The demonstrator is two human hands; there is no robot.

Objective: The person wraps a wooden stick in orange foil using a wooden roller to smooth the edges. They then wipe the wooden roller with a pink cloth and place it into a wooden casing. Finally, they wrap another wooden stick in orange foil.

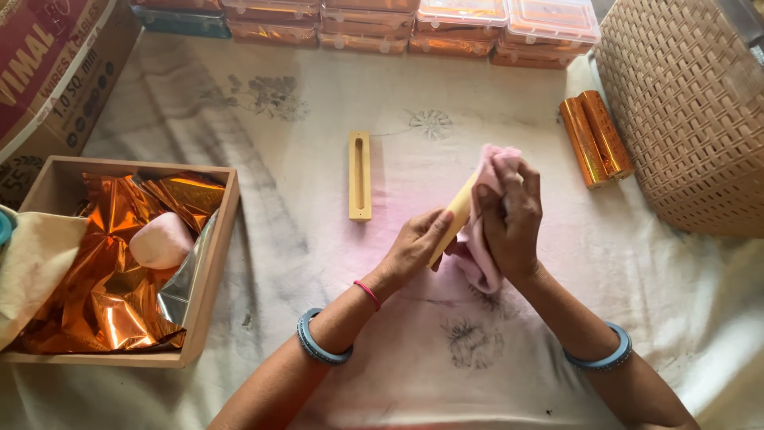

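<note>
Landmark: the wooden mould half [360, 176] lying on the white printed cloth [318, 255] is taken as the reference; its long axis runs away from the person, slot upward.

Held piece: a second pale wooden bar [455, 216] is held to the right of the mould half and slightly nearer the person, tilted, its upper end leaning right and away.

Left hand: the left hand [414, 247] is closed around the lower end of the bar, thumb laid along it.

Right hand: the right hand [509, 223] is pressed over a pink rag [481, 255], which is wrapped against the upper part of the bar; the fingers are curled, not spread.

Key relation: the mould half lies to the left of both hands, apart from them; the left hand is the nearer one.

Wooden box: far left of the mould half, a wooden box [215, 279] is filled with orange foil sheets [111, 295] and a pink lump [161, 240].

Foil rolls: two orange foil rolls [595, 137] are seen well to the right, beside a woven basket [684, 111].

Beyond: lidded plastic containers [446, 24] are stacked past the mould half.
</note>
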